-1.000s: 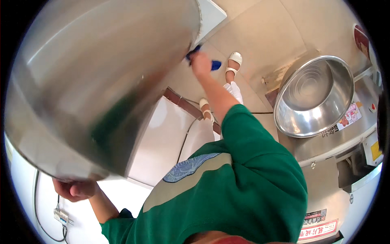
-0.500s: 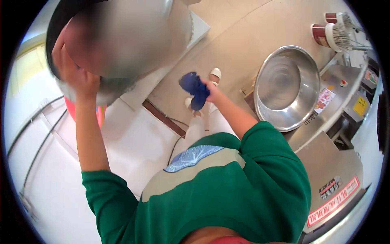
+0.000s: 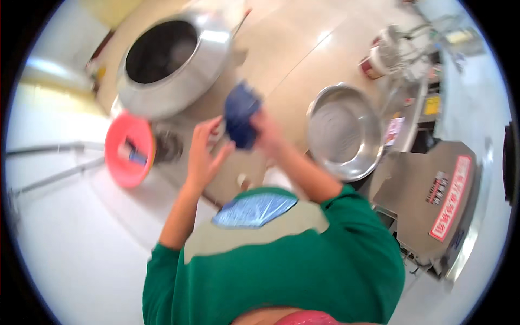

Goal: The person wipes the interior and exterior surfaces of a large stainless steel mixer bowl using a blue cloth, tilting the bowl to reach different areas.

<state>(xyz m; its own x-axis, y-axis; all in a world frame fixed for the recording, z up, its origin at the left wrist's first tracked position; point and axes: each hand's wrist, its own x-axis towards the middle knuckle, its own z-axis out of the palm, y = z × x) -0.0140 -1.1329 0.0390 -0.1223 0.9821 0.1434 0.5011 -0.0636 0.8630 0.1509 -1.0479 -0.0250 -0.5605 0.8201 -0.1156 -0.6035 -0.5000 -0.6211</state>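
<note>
A crumpled dark blue cloth (image 3: pixel 240 114) hangs from my right hand (image 3: pixel 265 131), whose fingers close on its right side; motion blurs them. My left hand (image 3: pixel 203 154) is open just left of the cloth, thumb and fingers apart. Its fingertips come close to the cloth's edge, and I cannot tell whether they touch. Beyond my hands, at the upper left, stands a large round steel drum (image 3: pixel 211 67) with a wide dark mouth. A pink basin (image 3: pixel 115 135) sits below the drum, with a small blue and dark item in it that is too blurred to name.
To my right is a wide steel bowl (image 3: pixel 371 132) beside a metal machine (image 3: pixel 417 200) with a red-and-white label. Farther back stand red-and-white tubs (image 3: pixel 374 62) with thin sticks or wires in them. Dark hoses or rods (image 3: pixel 59 149) run along the left side.
My left hand has come away from the steel drum and moved down and right, beside the cloth. My right hand has shifted slightly left with the cloth. The view has turned, showing the pink basin fully.
</note>
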